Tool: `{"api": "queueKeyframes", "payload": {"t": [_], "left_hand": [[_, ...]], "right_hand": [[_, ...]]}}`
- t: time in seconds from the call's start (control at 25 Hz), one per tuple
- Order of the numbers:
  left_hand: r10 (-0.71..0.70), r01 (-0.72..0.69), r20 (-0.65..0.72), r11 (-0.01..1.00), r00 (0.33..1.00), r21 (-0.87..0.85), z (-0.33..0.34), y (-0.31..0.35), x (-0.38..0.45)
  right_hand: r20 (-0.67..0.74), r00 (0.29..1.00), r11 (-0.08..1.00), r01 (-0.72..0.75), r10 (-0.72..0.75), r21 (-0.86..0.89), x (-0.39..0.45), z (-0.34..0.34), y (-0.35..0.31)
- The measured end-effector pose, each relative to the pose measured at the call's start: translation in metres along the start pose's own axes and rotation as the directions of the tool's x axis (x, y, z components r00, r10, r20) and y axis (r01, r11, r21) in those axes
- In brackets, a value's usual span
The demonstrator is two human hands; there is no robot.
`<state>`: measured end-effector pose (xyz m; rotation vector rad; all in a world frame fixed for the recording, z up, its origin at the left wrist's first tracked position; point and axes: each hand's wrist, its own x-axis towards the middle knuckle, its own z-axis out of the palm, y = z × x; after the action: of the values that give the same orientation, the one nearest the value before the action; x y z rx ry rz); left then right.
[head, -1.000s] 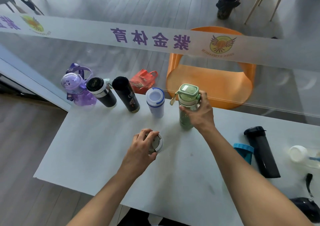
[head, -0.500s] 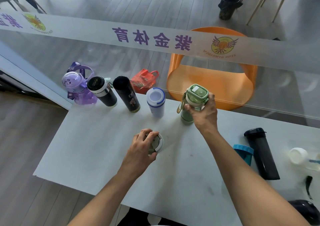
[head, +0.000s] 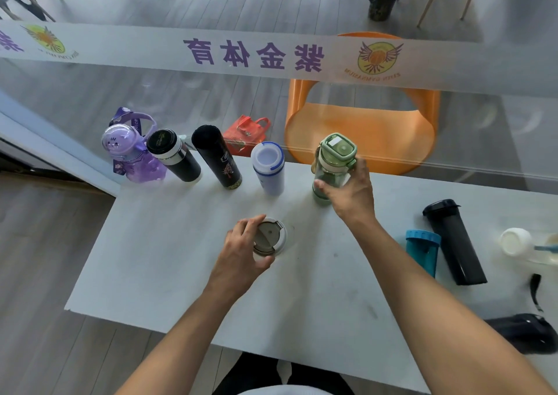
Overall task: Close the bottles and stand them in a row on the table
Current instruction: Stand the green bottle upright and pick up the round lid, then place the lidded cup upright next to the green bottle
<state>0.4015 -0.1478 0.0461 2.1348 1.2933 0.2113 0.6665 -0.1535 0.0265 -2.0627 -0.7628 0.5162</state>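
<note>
Along the far edge of the white table (head: 169, 261) stand a purple bottle (head: 126, 149), a black bottle with a white band (head: 172, 156), a tall black bottle (head: 216, 156) and a white bottle with a blue rim (head: 268, 168). To their right, a green bottle (head: 333, 159) with its lid on stands upright, and my right hand (head: 350, 192) wraps its lower body. My left hand (head: 244, 255) grips from above a bottle with a white and grey lid (head: 270, 236) at the table's middle; its body is hidden beneath the lid.
At the right stand a blue bottle (head: 422, 251) and a black bottle (head: 453, 240), with a white capped bottle (head: 516, 240) lying near the edge and a black pouch (head: 531, 331) in front. Behind a glass wall are an orange chair (head: 362, 131) and a red bag (head: 246, 131).
My right hand carried the green bottle away from me into line with the row, and its grip now sits lower on the body. My left hand stayed on the lidded bottle.
</note>
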Motion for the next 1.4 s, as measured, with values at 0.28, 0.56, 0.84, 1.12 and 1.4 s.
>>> {"api": "queueKeyframes", "payload": {"t": [0.28,0.56,0.84,1.12,1.4], "left_hand": [[0.12,-0.127,0.064,0.986,0.991,0.105,-0.019,-0.018,-0.008],[0.176,-0.174,0.021,0.932,0.984,0.319,-0.039,-0.042,-0.022],[0.229,-0.241,0.074,0.922,0.971,0.304,-0.02,-0.013,-0.013],[0.215,-0.242,0.118,0.922,0.969,0.301,0.029,0.052,0.0],[0.1,-0.123,0.085,0.937,0.991,0.328,0.071,0.11,-0.005]], "right_hand": [[0.283,0.947,0.964,0.208,-0.156,-0.164,-0.12,0.03,-0.002],[0.421,0.889,0.881,0.335,-0.179,-0.333,-0.136,0.061,-0.021],[0.249,0.968,0.949,0.117,-0.042,-0.294,-0.135,0.022,0.0],[0.149,0.986,0.945,-0.017,0.069,-0.328,-0.072,-0.071,0.055],[0.232,0.973,0.957,0.074,-0.008,-0.279,0.017,-0.096,0.065]]}}
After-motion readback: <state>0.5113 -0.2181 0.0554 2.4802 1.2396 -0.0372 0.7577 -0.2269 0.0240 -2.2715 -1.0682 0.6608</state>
